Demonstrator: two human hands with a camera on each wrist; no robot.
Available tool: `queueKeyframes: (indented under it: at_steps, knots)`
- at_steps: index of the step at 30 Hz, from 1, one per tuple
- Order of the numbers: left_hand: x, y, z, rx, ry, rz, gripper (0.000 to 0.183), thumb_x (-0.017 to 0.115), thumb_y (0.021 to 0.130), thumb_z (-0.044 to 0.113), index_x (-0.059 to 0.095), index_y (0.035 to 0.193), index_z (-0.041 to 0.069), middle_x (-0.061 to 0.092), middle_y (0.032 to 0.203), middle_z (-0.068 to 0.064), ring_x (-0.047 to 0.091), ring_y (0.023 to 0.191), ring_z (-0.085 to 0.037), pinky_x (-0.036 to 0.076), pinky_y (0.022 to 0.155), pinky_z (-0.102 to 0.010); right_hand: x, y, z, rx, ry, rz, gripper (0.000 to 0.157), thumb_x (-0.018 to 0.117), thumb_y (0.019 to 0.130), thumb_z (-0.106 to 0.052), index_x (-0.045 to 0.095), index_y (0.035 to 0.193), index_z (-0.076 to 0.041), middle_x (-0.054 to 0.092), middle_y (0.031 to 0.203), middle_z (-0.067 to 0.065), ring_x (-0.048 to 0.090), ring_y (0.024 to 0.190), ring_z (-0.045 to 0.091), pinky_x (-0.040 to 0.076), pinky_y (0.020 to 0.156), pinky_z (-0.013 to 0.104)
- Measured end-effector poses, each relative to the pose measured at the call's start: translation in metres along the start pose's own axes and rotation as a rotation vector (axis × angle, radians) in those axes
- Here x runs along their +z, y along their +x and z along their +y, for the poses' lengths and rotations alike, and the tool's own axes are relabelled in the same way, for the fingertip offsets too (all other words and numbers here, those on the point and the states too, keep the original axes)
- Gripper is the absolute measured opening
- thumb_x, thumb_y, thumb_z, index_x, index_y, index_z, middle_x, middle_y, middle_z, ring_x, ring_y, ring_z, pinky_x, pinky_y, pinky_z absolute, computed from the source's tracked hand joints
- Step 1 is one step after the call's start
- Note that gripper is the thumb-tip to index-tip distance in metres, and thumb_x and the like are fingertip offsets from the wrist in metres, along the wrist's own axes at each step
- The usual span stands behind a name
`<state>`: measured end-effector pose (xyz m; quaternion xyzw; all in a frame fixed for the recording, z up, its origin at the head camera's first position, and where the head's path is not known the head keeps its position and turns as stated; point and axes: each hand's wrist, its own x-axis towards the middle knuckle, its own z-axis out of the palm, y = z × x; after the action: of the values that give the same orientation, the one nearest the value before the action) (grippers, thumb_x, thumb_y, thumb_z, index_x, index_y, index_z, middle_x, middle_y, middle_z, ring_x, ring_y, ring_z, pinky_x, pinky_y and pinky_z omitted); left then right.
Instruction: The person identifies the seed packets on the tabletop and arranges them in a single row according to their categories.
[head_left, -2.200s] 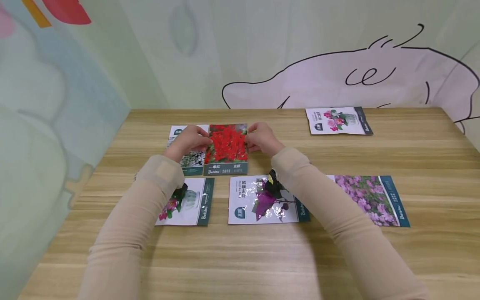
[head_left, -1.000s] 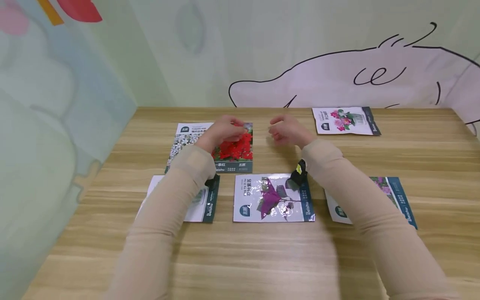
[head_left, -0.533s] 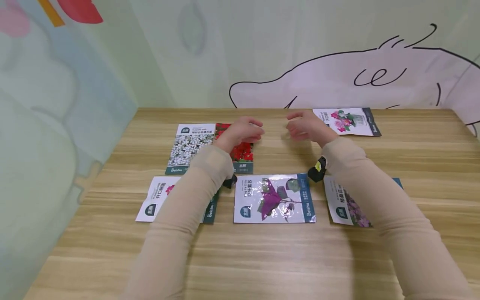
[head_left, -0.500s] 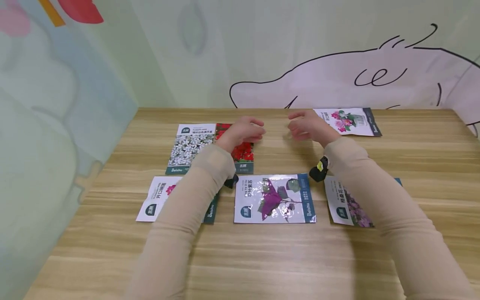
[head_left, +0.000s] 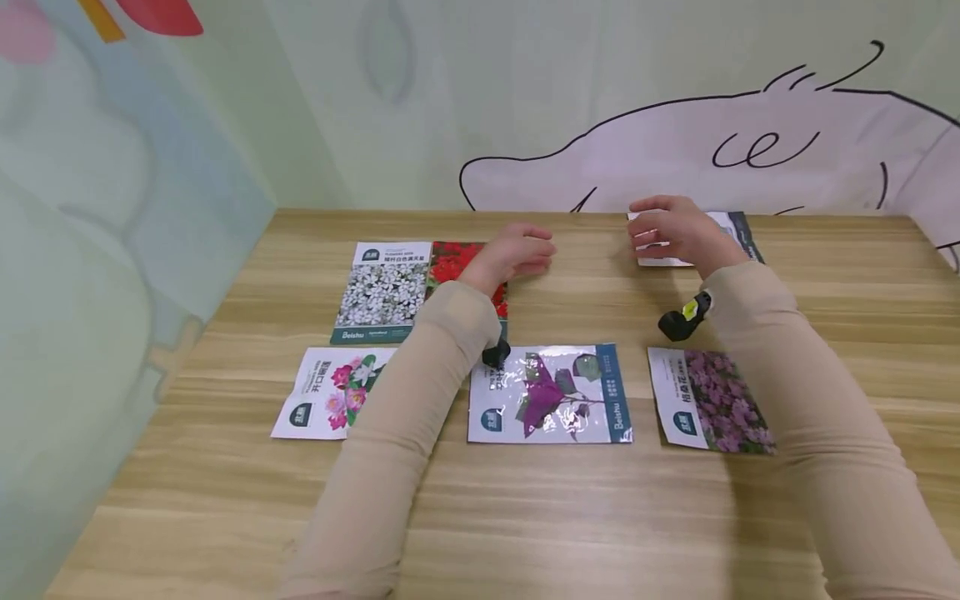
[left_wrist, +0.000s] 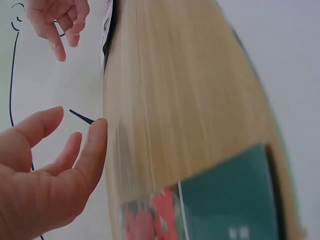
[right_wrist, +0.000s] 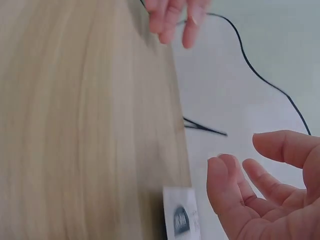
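Note:
My left hand (head_left: 517, 254) hovers with loosely bent fingers by the red-flower seed packet (head_left: 450, 265), covering its upper right part in the head view. Nothing is between its thumb and fingers (left_wrist: 92, 155) in the left wrist view. Over at the back right, my right hand (head_left: 675, 232) overlaps a pink-flower seed packet (head_left: 738, 229) and hides most of it. The right wrist view shows that hand's thumb and fingers (right_wrist: 222, 185) apart, with the packet's white end (right_wrist: 180, 215) just below. A white-flower seed packet (head_left: 378, 296) lies against the red one's left side.
A front row holds a pink lotus packet (head_left: 330, 396) partly under the left sleeve, a purple-leaf packet (head_left: 551, 400) in the middle, and a purple-flower packet (head_left: 720, 404) by the right sleeve. The wooden table (head_left: 585, 517) meets a wall (head_left: 525, 83) at the back.
Both hands have left the red-flower packet, which now lies beside the white-flower one. The right hand has moved right to the back packet; the left has drifted right too.

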<state>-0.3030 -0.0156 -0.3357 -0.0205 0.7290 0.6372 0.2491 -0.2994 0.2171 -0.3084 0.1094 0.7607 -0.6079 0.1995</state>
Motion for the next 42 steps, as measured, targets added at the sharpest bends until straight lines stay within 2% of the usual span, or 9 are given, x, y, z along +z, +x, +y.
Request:
queueKeyframes:
  at_steps: [4, 9, 12, 19, 23, 27, 36, 40, 42]
  knots:
    - [0.007, 0.004, 0.001, 0.016, -0.037, -0.013, 0.043, 0.056, 0.09, 0.001, 0.047, 0.132, -0.001, 0.057, 0.118, -0.017, 0.057, 0.105, -0.027, 0.048, 0.092, -0.033, -0.018, -0.004, 0.001, 0.024, -0.007, 0.004, 0.058, 0.054, 0.094, -0.015, 0.027, 0.144, -0.007, 0.05, 0.105, 0.006, 0.057, 0.08, 0.013, 0.053, 0.082, 0.027]
    - [0.015, 0.01, -0.001, 0.034, -0.134, -0.001, 0.043, 0.056, 0.089, -0.003, 0.047, 0.131, -0.004, 0.057, 0.105, -0.014, 0.056, 0.1, -0.026, 0.047, 0.094, -0.036, -0.035, -0.005, 0.004, 0.036, 0.01, 0.023, 0.06, 0.055, 0.093, -0.015, 0.026, 0.144, -0.008, 0.055, 0.094, 0.001, 0.057, 0.077, 0.013, 0.054, 0.076, 0.025]
    - [0.02, 0.014, -0.003, 0.017, -0.182, -0.026, 0.044, 0.056, 0.09, -0.003, 0.045, 0.132, -0.004, 0.057, 0.111, -0.017, 0.055, 0.099, -0.026, 0.046, 0.095, -0.036, -0.043, -0.005, 0.006, 0.025, 0.034, 0.045, 0.061, 0.057, 0.092, -0.014, 0.027, 0.144, -0.008, 0.057, 0.089, -0.001, 0.058, 0.077, 0.012, 0.054, 0.073, 0.024]
    - [0.031, 0.021, -0.005, -0.032, -0.313, -0.114, 0.049, 0.061, 0.091, 0.013, 0.042, 0.134, -0.001, 0.049, 0.131, -0.021, 0.052, 0.115, -0.03, 0.044, 0.097, -0.037, -0.063, -0.005, 0.009, 0.074, 0.272, 0.094, 0.064, 0.056, 0.092, -0.016, 0.024, 0.148, -0.018, 0.049, 0.109, -0.001, 0.052, 0.099, 0.014, 0.048, 0.089, 0.024]
    - [0.04, 0.023, -0.005, -0.029, -0.381, -0.117, 0.053, 0.059, 0.092, 0.019, 0.04, 0.137, -0.002, 0.048, 0.132, -0.024, 0.049, 0.119, -0.033, 0.044, 0.097, -0.036, -0.075, -0.005, 0.01, 0.071, 0.418, 0.233, 0.05, 0.057, 0.092, -0.012, 0.04, 0.138, -0.022, 0.05, 0.107, -0.001, 0.05, 0.102, 0.016, 0.051, 0.08, 0.024]
    - [0.054, 0.028, -0.006, -0.065, -0.47, -0.116, 0.054, 0.057, 0.093, 0.019, 0.036, 0.139, -0.002, 0.045, 0.133, -0.027, 0.048, 0.12, -0.035, 0.042, 0.099, -0.035, -0.088, -0.008, 0.017, 0.02, 0.529, 0.431, 0.029, 0.06, 0.089, -0.005, 0.054, 0.114, -0.018, 0.057, 0.084, -0.001, 0.056, 0.076, 0.012, 0.052, 0.058, 0.021]
    - [0.076, 0.037, -0.006, -0.102, -0.556, -0.16, 0.054, 0.047, 0.098, 0.026, 0.03, 0.143, 0.002, 0.034, 0.143, -0.024, 0.037, 0.13, -0.034, 0.031, 0.107, -0.039, -0.105, -0.013, 0.043, 0.002, 0.478, 0.603, 0.018, 0.053, 0.086, 0.005, 0.052, 0.096, -0.01, 0.053, 0.065, -0.002, 0.047, 0.044, 0.009, 0.041, 0.039, 0.02]
    - [0.08, 0.038, 0.0, -0.072, -0.557, -0.159, 0.057, 0.047, 0.098, 0.029, 0.027, 0.145, 0.003, 0.03, 0.144, -0.025, 0.034, 0.132, -0.034, 0.028, 0.109, -0.04, -0.106, -0.008, 0.049, 0.008, 0.428, 0.627, 0.018, 0.052, 0.086, 0.004, 0.052, 0.097, -0.009, 0.052, 0.064, -0.005, 0.043, 0.042, 0.007, 0.035, 0.037, 0.02]
    - [0.082, 0.038, 0.001, -0.088, -0.562, -0.161, 0.057, 0.046, 0.099, 0.03, 0.027, 0.145, 0.004, 0.029, 0.146, -0.024, 0.032, 0.133, -0.033, 0.026, 0.11, -0.04, -0.105, -0.005, 0.052, 0.053, 0.312, 0.634, 0.024, 0.052, 0.088, -0.002, 0.055, 0.11, -0.013, 0.056, 0.078, -0.006, 0.045, 0.051, 0.003, 0.037, 0.043, 0.017]
